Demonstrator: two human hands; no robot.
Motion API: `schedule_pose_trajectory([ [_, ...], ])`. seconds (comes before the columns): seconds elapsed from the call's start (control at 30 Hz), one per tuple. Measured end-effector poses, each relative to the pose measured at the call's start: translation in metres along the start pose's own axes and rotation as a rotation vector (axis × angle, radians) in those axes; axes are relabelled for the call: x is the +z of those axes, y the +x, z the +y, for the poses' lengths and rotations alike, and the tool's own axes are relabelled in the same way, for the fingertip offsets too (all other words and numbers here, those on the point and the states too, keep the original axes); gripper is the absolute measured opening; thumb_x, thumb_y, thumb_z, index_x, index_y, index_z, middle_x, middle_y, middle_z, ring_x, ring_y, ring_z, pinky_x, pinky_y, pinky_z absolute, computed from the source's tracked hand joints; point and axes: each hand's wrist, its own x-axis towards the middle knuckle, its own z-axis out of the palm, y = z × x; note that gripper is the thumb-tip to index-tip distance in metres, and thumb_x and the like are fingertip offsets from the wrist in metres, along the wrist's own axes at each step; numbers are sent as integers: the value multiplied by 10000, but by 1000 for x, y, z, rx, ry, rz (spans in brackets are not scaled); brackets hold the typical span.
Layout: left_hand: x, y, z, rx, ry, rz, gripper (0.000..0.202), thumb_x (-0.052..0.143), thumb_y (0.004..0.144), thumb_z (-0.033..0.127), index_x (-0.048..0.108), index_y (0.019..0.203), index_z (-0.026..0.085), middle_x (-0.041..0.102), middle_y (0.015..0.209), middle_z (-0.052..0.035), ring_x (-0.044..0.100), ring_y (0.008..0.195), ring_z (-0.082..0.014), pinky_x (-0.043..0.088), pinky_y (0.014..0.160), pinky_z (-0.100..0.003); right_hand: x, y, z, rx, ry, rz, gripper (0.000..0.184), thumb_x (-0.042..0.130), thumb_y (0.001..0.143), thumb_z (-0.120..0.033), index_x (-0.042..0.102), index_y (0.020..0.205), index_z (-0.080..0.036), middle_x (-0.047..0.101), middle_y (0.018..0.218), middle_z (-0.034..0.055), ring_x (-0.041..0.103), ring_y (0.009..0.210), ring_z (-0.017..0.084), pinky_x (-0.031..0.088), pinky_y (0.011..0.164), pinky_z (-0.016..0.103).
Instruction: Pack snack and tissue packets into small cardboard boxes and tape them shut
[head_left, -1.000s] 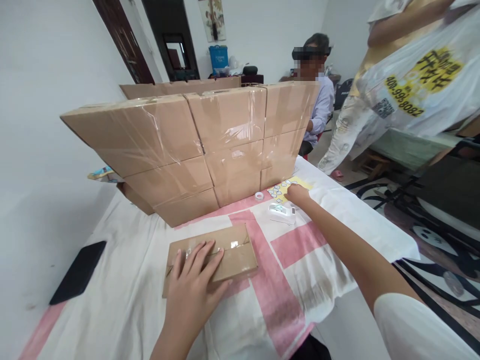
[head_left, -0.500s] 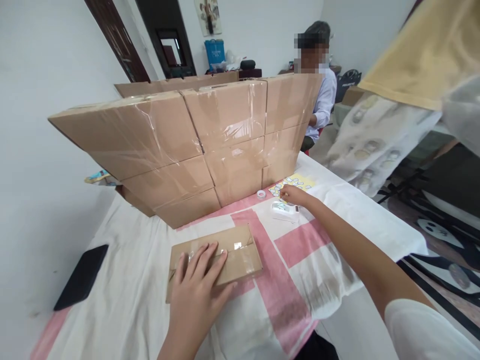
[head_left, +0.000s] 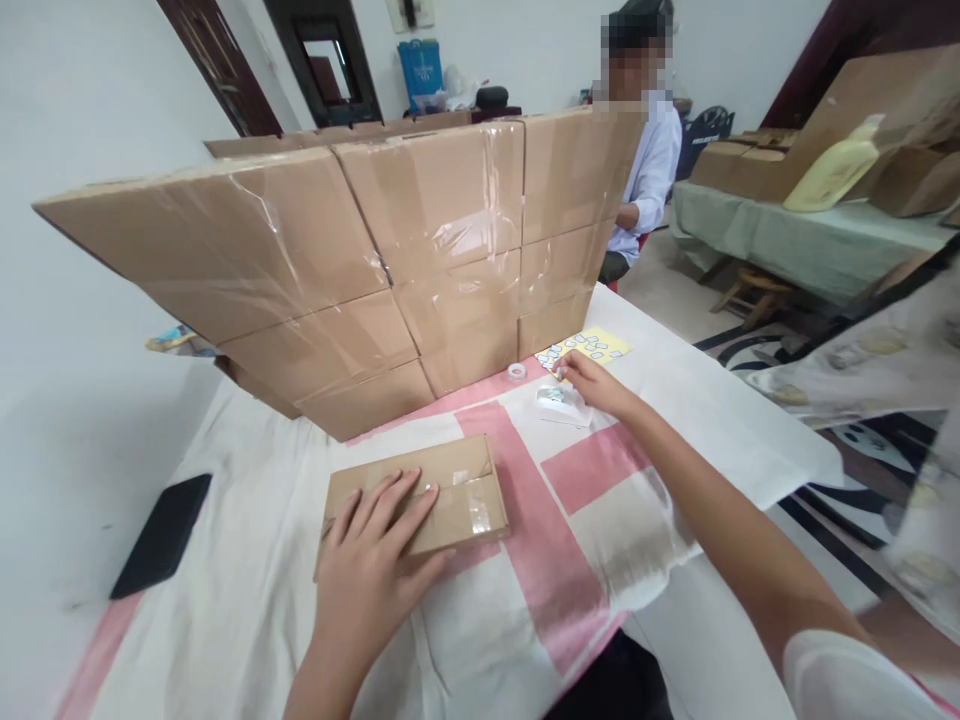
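Observation:
My left hand (head_left: 367, 555) lies with fingers spread across the top of a flat, taped cardboard box (head_left: 457, 500) on the tablecloth. My right hand (head_left: 590, 382) reaches out over the far side of the table, thumb and fingers pinched together. Whatever may be between its fingertips is too small to make out. Just below it stands a small white object (head_left: 564, 408) resembling a tape dispenser. Behind the fingers lies a yellow sheet (head_left: 600, 346) of small white labels, partly hidden. A small roll of tape (head_left: 517, 371) rests left of these.
A wall of taped cardboard boxes (head_left: 450, 250) borders the table's far side. A black tablet-like slab (head_left: 161, 535) lies at the left. Beyond the wall sits a person (head_left: 649, 165). At the right, another table (head_left: 795, 235) bears cartons and a yellow bottle (head_left: 836, 170).
The yellow and pale patterned clothing passing at the right has moved mostly out of view, uncovering the other table. The view has shifted slightly. My left hand stays on the box.

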Motion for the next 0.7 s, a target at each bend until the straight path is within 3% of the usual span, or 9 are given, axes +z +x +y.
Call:
schedule_pose_trajectory([
  [0.13,-5,-6,-21,11,-89,-39,585,690,890,521,575,1426,319,611,1481,-72,590,1336,-318,398,1159,-514,50,-59,-43,-233,524,-180,265,520,1025,-474,515,955,-219,598,986,37,558,893,169,471,833,312],
  [0.2,-8,-9,-31,17,-133,-72,590,691,893,521,563,1437,333,594,1497,-72,579,1349,-320,399,1168,-525,79,-79,-57,-239,751,-338,338,617,977,-535,515,932,-216,578,929,17,550,848,158,460,804,306],
  [0.3,-12,-10,-36,12,-174,-106,568,678,906,507,555,1437,349,583,1504,-73,579,1347,-323,416,1155,-535,108,-94,-66,-191,916,-525,404,700,916,-573,538,935,-203,572,916,5,553,813,142,443,782,296],
  [0.7,-9,-4,-22,13,-135,-117,546,658,920,452,539,1438,330,574,1503,-90,552,1369,-342,383,1176,-558,137,-104,-62,48,1071,-555,545,823,735,-663,569,824,-189,621,778,-19,559,715,124,424,715,275],
])
